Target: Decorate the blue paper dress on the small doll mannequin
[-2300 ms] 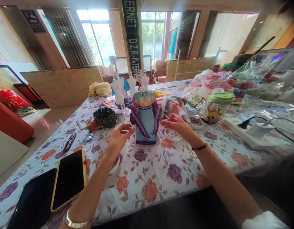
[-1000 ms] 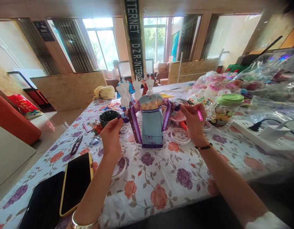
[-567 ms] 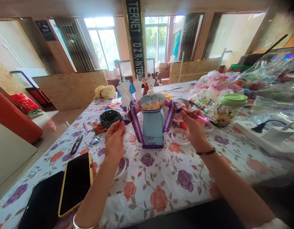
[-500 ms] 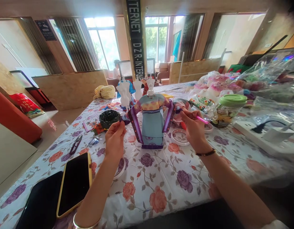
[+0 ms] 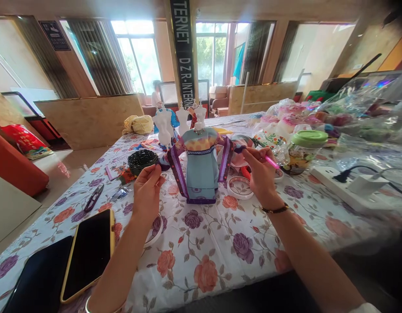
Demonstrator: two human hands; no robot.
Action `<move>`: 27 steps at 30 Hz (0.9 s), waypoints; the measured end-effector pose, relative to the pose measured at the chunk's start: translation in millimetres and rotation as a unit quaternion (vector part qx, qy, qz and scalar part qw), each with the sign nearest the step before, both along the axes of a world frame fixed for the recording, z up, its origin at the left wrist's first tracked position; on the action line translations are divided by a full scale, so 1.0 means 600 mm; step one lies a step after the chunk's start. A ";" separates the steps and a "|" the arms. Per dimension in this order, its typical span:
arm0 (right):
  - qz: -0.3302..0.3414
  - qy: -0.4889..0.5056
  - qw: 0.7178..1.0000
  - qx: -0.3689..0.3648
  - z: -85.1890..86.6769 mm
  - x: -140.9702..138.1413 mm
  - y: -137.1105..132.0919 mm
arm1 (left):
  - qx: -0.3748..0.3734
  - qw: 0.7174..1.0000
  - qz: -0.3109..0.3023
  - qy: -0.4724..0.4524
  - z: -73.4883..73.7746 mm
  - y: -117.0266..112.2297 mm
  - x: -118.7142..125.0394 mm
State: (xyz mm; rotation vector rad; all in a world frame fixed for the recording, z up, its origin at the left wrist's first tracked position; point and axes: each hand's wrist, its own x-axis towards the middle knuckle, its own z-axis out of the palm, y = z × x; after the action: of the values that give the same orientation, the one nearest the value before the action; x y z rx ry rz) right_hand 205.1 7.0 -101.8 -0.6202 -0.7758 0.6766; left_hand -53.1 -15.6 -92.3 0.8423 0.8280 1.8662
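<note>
A small mannequin in a blue paper robe (image 5: 201, 167) with purple-edged sleeves stands mid-table on the floral tablecloth (image 5: 220, 243). My left hand (image 5: 147, 191) pinches the tip of the robe's left sleeve (image 5: 170, 158) and holds it out sideways. My right hand (image 5: 261, 174) pinches the end of the right sleeve (image 5: 231, 150) and also holds a thin pink tool (image 5: 271, 162) between its fingers. Both sleeves are spread wide.
Bare white mannequins (image 5: 164, 124) stand behind. A black woven basket (image 5: 142, 161), small scissors (image 5: 93, 198), two phones (image 5: 86, 254), round tape rolls (image 5: 240, 187), a green-lidded jar (image 5: 305, 150), a white power strip (image 5: 342, 184) and plastic bags of craft goods (image 5: 350, 108) crowd the table. A person sits far back.
Both hands rose from in front of the robe, took its sleeve ends and pulled them outward. In the last half second only the view shifted slightly.
</note>
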 end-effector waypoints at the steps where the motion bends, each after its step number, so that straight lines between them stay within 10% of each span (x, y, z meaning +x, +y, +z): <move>1: 0.008 0.000 1.000 -0.010 0.000 -0.001 -0.001 | -0.001 1.000 0.004 0.007 0.000 -0.001 0.000; 17: 0.127 -0.104 0.973 -0.165 -0.004 -0.007 -0.011 | -0.076 0.989 -0.010 0.129 -0.014 -0.022 0.006; 27: 0.041 -0.103 0.988 -0.106 -0.014 -0.014 -0.005 | -0.030 0.977 0.025 0.209 -0.039 -0.022 0.003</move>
State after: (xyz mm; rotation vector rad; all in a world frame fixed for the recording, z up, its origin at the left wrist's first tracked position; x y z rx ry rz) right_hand 196.4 4.0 -109.9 -0.8649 -0.9313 0.7841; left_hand -51.2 -28.6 -115.8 1.2068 1.1659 1.7193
